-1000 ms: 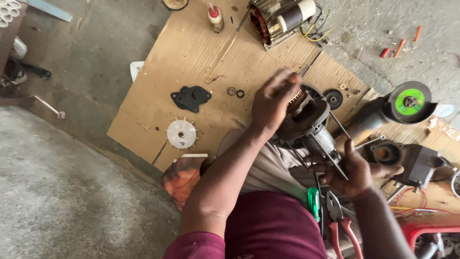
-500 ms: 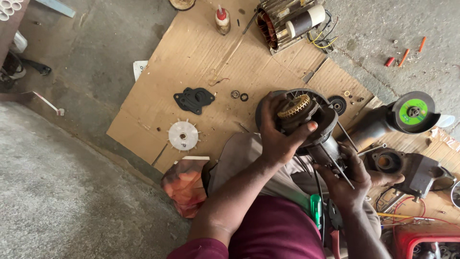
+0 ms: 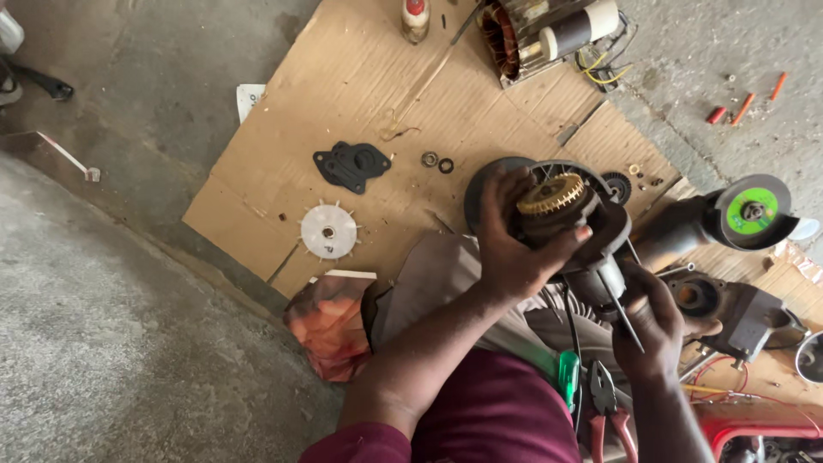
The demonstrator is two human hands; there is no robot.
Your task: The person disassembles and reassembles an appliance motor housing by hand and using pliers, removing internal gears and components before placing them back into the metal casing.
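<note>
the left hand (image 3: 514,249) is closed around the upper end of a dark motor housing (image 3: 591,249), fingers wrapped over the rim and thumb pressed against the side, just beside a brass gear (image 3: 550,194) that sits on top of the housing. the right hand (image 3: 656,330) is clamped on the lower end of the same housing from below, and a thin dark screwdriver (image 3: 624,309) runs through its grip, pointing down and to the right. both hands are close together on the one part, held above the person's lap, over the near edge of a sheet of cardboard (image 3: 343,94) spread on the concrete floor. on the cardboard lie a white plastic fan wheel (image 3: 328,231), a black flat cover plate (image 3: 351,164), two small rings (image 3: 436,161) just right of the plate, and a small black gear (image 3: 615,186) near the housing. at the far edge of the cardboard rests a wound motor core (image 3: 549,33) with yellow wires, and a small bottle (image 3: 416,17) stands left of it. to the right, an angle grinder with a green disc (image 3: 752,210) lies beside a grey metal casing (image 3: 729,309). red-handled pliers (image 3: 607,411) and a green-handled tool (image 3: 568,379) rest by the person's leg. a crumpled orange rag (image 3: 330,321) lies on the floor at the left.
</note>
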